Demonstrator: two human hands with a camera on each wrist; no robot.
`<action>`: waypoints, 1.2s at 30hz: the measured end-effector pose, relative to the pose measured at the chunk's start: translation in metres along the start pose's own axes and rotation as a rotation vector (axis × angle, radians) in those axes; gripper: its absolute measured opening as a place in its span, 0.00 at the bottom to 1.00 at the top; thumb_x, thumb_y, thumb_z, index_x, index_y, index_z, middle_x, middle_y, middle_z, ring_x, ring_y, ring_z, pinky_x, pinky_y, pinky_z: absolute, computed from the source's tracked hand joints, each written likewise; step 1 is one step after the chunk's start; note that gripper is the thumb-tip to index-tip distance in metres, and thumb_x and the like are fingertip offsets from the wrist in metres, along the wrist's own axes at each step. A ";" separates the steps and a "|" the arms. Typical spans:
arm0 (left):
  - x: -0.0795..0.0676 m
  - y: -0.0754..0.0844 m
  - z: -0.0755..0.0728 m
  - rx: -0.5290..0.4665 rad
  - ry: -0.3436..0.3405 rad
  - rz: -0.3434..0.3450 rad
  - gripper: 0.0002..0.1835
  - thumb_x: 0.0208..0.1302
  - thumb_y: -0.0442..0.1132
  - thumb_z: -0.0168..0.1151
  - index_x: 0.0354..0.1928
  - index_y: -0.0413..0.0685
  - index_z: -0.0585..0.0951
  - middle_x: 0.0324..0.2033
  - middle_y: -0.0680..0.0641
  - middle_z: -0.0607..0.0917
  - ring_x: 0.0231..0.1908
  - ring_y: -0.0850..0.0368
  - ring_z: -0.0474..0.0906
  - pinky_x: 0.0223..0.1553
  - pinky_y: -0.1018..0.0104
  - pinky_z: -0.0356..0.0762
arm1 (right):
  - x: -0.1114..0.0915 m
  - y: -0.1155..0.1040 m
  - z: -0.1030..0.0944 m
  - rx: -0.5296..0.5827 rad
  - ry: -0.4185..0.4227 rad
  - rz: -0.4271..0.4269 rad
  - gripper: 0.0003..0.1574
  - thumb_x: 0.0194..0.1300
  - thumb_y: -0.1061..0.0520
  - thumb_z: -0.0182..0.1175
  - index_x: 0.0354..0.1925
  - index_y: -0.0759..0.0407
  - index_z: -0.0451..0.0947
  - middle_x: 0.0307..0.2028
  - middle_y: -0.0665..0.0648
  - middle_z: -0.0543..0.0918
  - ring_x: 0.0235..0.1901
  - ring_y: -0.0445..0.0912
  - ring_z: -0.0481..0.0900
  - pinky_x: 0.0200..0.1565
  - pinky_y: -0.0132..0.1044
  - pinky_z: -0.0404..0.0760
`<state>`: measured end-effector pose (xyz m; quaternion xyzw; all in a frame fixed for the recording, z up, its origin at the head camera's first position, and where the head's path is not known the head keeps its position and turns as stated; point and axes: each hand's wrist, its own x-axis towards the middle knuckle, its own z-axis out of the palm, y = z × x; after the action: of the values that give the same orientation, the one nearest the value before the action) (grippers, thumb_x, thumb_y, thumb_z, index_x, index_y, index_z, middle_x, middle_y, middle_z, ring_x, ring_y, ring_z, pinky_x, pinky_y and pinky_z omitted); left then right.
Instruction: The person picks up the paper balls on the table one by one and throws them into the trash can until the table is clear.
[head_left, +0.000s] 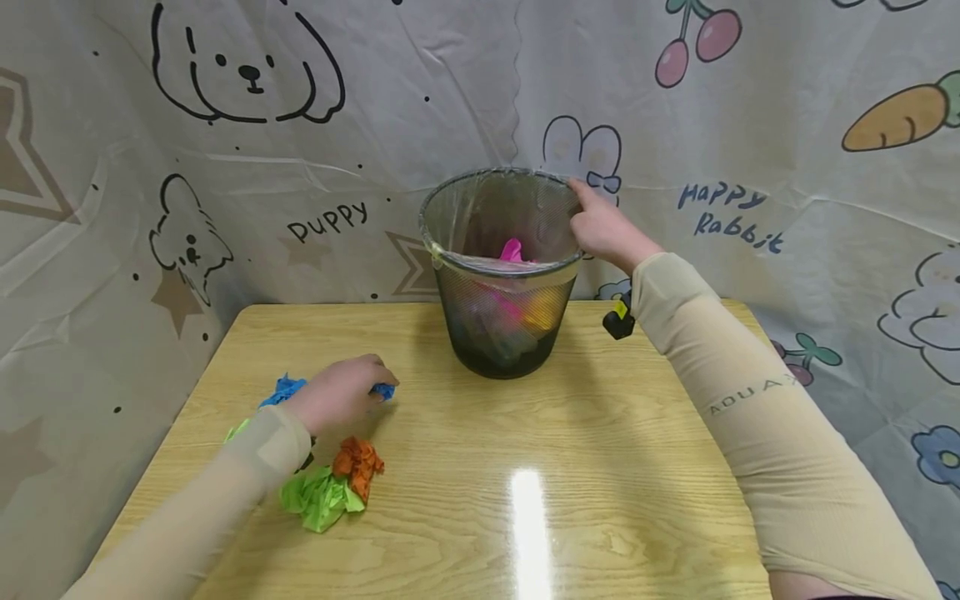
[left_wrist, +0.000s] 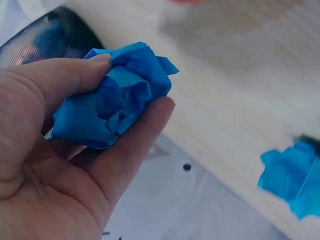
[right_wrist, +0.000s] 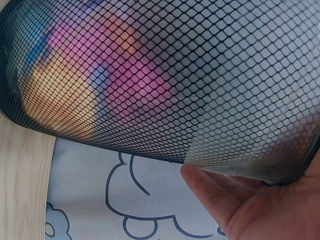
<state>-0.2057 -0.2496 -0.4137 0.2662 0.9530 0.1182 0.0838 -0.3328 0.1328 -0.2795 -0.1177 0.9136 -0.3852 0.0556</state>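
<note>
My left hand (head_left: 337,393) pinches a crumpled blue paper ball (left_wrist: 127,92) between thumb and fingers, over the left part of the table. A second blue paper ball (head_left: 282,390) lies beyond that wrist. Nearer to me, an orange paper ball (head_left: 358,467) touches a light green one (head_left: 318,500). At the back of the table stands a black mesh wastebasket (head_left: 459,300) with a clear liner folded over its rim. My right hand (head_left: 606,227) grips the rim on its right side. Pink crumpled paper (head_left: 512,250) shows inside, with yellow and blue pieces visible through the mesh.
Another light green paper piece (head_left: 236,431) peeks out from behind the left sleeve. The wooden table (head_left: 600,500) ends just behind the wastebasket, where a printed cloth (head_left: 420,100) hangs. A black wrist camera (head_left: 618,321) sits below the right wrist.
</note>
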 end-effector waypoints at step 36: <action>0.014 0.022 -0.152 0.049 0.414 -0.032 0.21 0.74 0.30 0.58 0.67 0.40 0.78 0.59 0.37 0.79 0.54 0.40 0.79 0.53 0.43 0.77 | 0.002 -0.001 -0.001 0.001 -0.005 0.009 0.47 0.72 0.65 0.35 0.83 0.53 0.33 0.82 0.57 0.41 0.79 0.52 0.41 0.76 0.48 0.43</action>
<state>-0.2403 -0.2516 -0.2633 0.2230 0.9566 0.1458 -0.1182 -0.3345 0.1327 -0.2777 -0.1145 0.9138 -0.3850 0.0598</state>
